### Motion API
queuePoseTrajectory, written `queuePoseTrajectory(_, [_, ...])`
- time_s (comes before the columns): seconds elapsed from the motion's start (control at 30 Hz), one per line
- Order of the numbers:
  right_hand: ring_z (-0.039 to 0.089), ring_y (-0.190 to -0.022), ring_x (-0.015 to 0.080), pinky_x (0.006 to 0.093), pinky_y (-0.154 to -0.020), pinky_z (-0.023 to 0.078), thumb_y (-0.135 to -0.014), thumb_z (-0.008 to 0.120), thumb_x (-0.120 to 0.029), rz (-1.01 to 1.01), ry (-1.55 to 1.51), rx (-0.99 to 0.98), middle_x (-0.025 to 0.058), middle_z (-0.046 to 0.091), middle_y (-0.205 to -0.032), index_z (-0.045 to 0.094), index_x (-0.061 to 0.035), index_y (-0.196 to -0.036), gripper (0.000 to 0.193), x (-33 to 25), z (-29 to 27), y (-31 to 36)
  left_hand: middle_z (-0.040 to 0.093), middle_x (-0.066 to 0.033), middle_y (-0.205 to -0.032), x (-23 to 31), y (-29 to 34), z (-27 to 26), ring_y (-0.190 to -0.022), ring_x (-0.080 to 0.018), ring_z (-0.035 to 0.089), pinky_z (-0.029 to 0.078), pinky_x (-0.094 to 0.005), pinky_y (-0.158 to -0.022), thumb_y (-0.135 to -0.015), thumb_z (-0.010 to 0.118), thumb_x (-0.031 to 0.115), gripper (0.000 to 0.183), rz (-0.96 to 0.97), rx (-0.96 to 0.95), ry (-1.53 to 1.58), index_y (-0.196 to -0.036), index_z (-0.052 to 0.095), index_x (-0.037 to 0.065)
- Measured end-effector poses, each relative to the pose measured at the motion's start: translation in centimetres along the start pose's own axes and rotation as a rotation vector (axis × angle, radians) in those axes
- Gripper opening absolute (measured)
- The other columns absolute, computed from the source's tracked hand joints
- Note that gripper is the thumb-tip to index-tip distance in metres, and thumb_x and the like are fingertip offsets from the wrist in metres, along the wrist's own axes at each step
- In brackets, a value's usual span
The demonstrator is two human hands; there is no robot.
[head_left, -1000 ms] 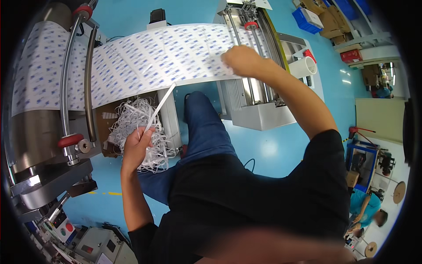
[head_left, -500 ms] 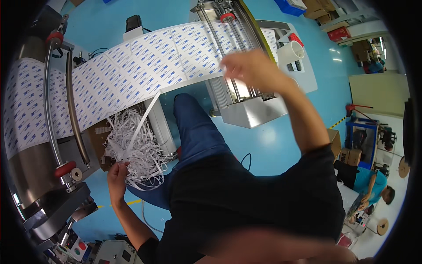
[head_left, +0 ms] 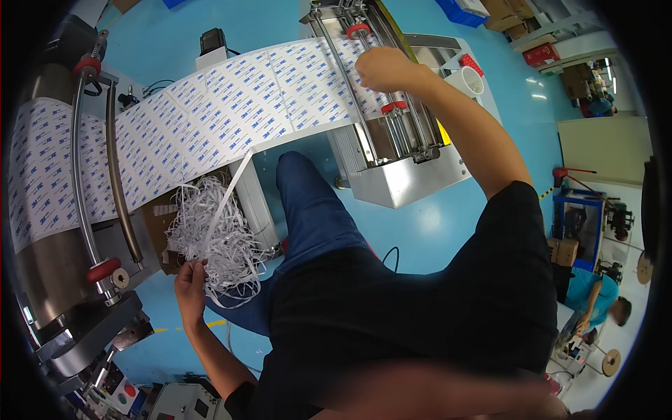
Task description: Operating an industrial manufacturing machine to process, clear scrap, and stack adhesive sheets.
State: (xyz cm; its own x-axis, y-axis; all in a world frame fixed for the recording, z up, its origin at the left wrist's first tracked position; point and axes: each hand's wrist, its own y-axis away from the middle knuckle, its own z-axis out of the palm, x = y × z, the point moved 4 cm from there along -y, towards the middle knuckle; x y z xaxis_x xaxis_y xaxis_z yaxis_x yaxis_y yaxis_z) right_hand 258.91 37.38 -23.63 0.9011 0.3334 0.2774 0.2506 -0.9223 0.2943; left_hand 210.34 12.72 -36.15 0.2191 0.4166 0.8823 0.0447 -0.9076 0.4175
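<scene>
A long white sheet with blue print (head_left: 231, 94) stretches between the left rollers and the metal machine (head_left: 406, 178) on the right. From its near edge a narrow white strip (head_left: 236, 175) slants down toward my left hand (head_left: 190, 288). That hand is closed, its thumb and fingertips pinched at the strip's lower end, beside a heap of tangled white strips (head_left: 217, 238). My right hand (head_left: 389, 68) is curled closed over the machine's rods and rollers, at the sheet's right end. Whatever its fingers hold is hidden under the hand.
Steel bars with red rings (head_left: 103, 269) stand at the left. A cardboard box (head_left: 159, 220) sits by the strip heap. Beyond the right machine is a white cup-shaped roll (head_left: 467, 82). A person in a turquoise shirt (head_left: 591, 290) works at the far right.
My right hand has moved farther away and slightly left, uncovering a red ring and rollers on the machine. The left hand has barely shifted.
</scene>
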Motion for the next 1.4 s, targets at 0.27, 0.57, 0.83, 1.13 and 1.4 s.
queuePoseTrajectory(0.27, [0.055, -0.074, 0.0122, 0.0266, -0.068, 0.045, -0.092, 0.061, -0.019, -0.144, -0.906, 0.447, 0.0024, 0.06, -0.079, 0.063, -0.0029, -0.093, 0.016, -1.2, -6.7, 4.3, 0.052, 0.0044, -0.073, 0.9, 0.6, -0.6, -0.068, -0.0041, 0.043, 0.035, -0.0211, -0.061, -0.099, 0.053, 0.023, 0.026, 0.028, 0.038, -0.081, -0.101, 0.066, 0.0])
queuePoseTrajectory(0.57, [0.059, -0.087, 0.0105, 0.0259, -0.081, 0.048, -0.089, 0.066, -0.012, -0.39, -1.521, -0.247, 0.0033, 0.064, -0.093, 0.057, -0.0046, -0.106, 0.021, -22.2, 1.1, 11.4, 0.054, 0.0027, -0.071, -1.4, 1.3, -2.6, -0.069, -0.007, 0.048, 0.039, -0.0237, -0.064, -0.099, 0.052, 0.025, 0.029, 0.052, -0.003, -0.197, -0.095, 0.067, 0.0])
queuePoseTrajectory(0.83, [0.058, -0.093, 0.0115, 0.0265, -0.08, 0.047, -0.091, 0.064, -0.02, -0.431, -2.096, -0.317, 0.0134, 0.05, -0.134, 0.037, -0.0086, -0.141, 0.058, -36.3, 8.9, 2.8, 0.052, 0.0018, -0.078, -6.0, 4.3, -9.1, -0.073, -0.0085, 0.045, 0.037, -0.0246, -0.068, -0.098, 0.053, 0.02, 0.027, 0.032, -0.089, -0.054, -0.092, 0.067, -0.002])
queuePoseTrajectory(1.13, [0.06, -0.089, 0.0123, 0.0242, -0.07, 0.046, -0.097, 0.056, -0.025, -0.723, -2.587, -0.634, 0.009, 0.062, -0.11, 0.054, -0.0092, -0.121, 0.029, -49.1, 5.0, -3.5, 0.063, -0.006, -0.1, -17.0, 4.5, -19.2, -0.091, -0.0113, 0.056, 0.046, -0.0288, -0.085, -0.096, 0.059, 0.025, 0.038, -0.131, -0.077, 0.415, -0.118, 0.06, -0.005])
queuePoseTrajectory(1.4, [0.055, -0.068, 0.0106, 0.0242, -0.064, 0.044, -0.098, 0.054, -0.028, -0.39, -2.647, -0.668, 0.002, 0.059, -0.075, 0.059, -0.0062, -0.104, 0.023, -48.9, 9.3, -1.1, 0.035, -0.0139, -0.15, -16.5, 5.4, -21.8, -0.132, -0.0209, 0.042, 0.04, -0.0367, -0.103, -0.088, 0.066, 0.041, 0.086, 0.039, -0.086, 0.627, -0.152, 0.019, 0.008])
